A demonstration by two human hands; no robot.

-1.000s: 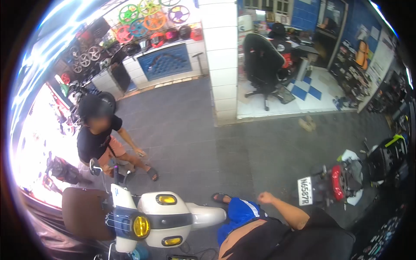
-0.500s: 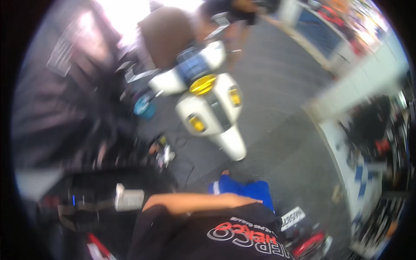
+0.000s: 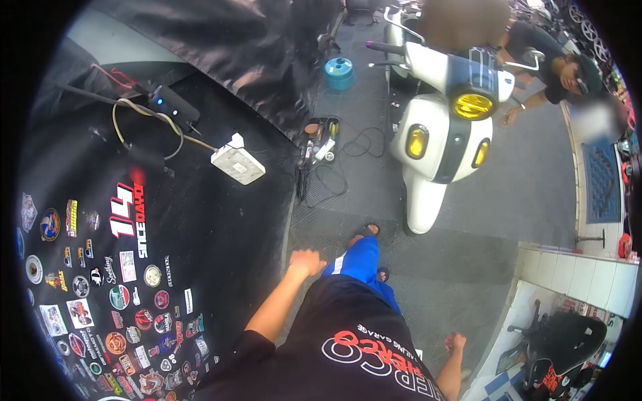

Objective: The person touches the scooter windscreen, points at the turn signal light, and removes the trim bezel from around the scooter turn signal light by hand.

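I look down at my black printed shirt and blue shorts. My left hand (image 3: 306,262) hangs by my hip with its fingers curled and nothing in it, close to the edge of a black sticker-covered counter (image 3: 134,267). My right hand (image 3: 456,343) swings at my other side as a loose fist, also holding nothing. A white scooter (image 3: 441,144) with yellow lamps stands on the grey floor just ahead of my sandalled foot (image 3: 364,232).
A white power strip (image 3: 237,164) and cables lie on the counter. An open tool tray (image 3: 319,140) and a blue round container (image 3: 340,72) sit on the floor beside the scooter. Another person (image 3: 555,60) crouches behind the scooter. A black office chair (image 3: 562,341) is at lower right.
My view has swung round and down, from the shop floor to the counter at my left. The scooter now appears at upper right. My arms have swung at my sides.
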